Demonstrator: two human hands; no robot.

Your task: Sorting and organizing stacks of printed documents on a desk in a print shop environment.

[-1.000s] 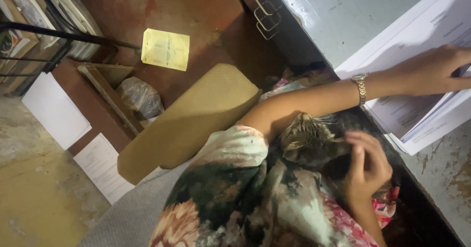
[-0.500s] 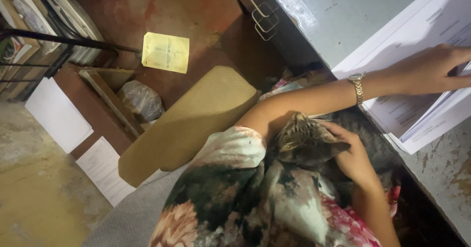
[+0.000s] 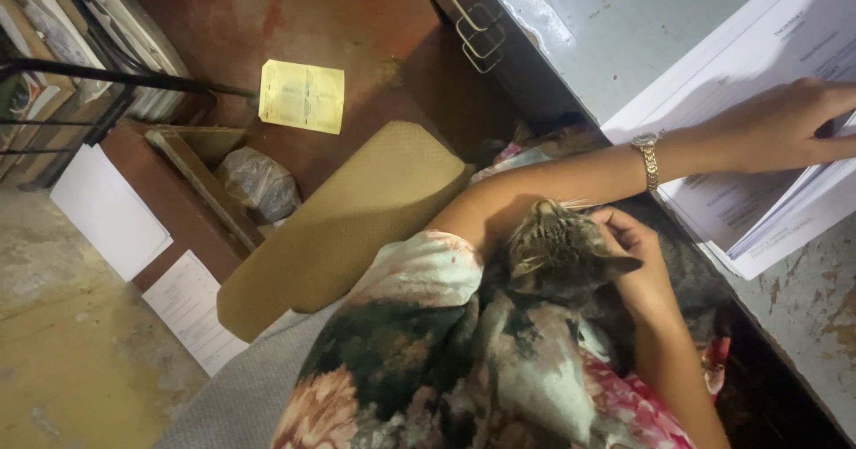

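The right hand (image 3: 635,257) curled loosely against a tabby cat's head (image 3: 557,251) in the person's lap, gripping nothing. The left hand (image 3: 785,119), wearing a gold wristwatch (image 3: 648,157), pressed flat and open on stacked papers (image 3: 758,208) at the grey desk's (image 3: 624,30) near edge.

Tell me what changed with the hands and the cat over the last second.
The right hand slid off the top of the cat's head to its side, by the cheek, fingers curled against the fur, so the striped head now shows. The left hand, with a gold watch on its wrist, stayed flat on the stack of papers on the grey desk. The cat stayed on the lap.
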